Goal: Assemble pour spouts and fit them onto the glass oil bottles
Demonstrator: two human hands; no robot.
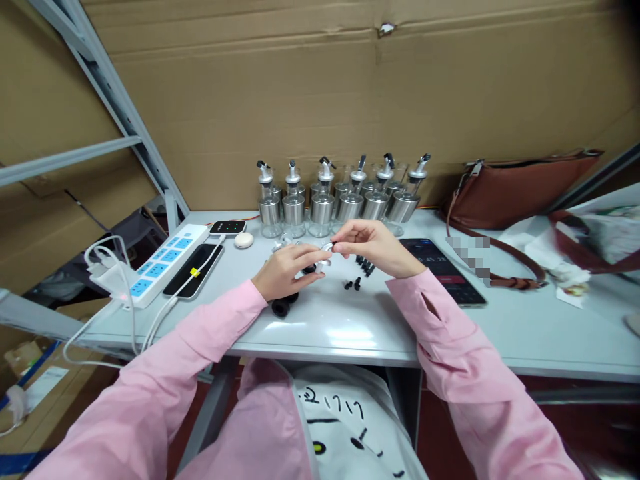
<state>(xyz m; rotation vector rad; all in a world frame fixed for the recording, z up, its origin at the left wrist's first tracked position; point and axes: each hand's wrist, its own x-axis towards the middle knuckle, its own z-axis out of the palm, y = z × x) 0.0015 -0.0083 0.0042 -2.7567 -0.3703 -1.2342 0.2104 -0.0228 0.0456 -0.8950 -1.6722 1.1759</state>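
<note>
My left hand [290, 270] is closed around a silver pourer spout [324, 264], held just above the table. At the spout's upper end, my right hand [370, 243] pinches a small black piece [332, 247] between thumb and fingertips. Part of the spout is covered by the left fingers. Black round stoppers [281, 307] lie under and beside the left hand. Several small black caps [353, 285] are scattered on the table below the right hand, and more black pieces [365, 265] are partly hidden behind it. Some clear and silver parts [285, 241] sit behind the left hand.
Glass and steel oil bottles [323, 207] with pourers line the back, with more bottles behind. A power strip [167, 263], cabled phone [194, 272] and white round case [244, 240] are at left. A large phone [445, 273] and brown bag [520, 190] are at right.
</note>
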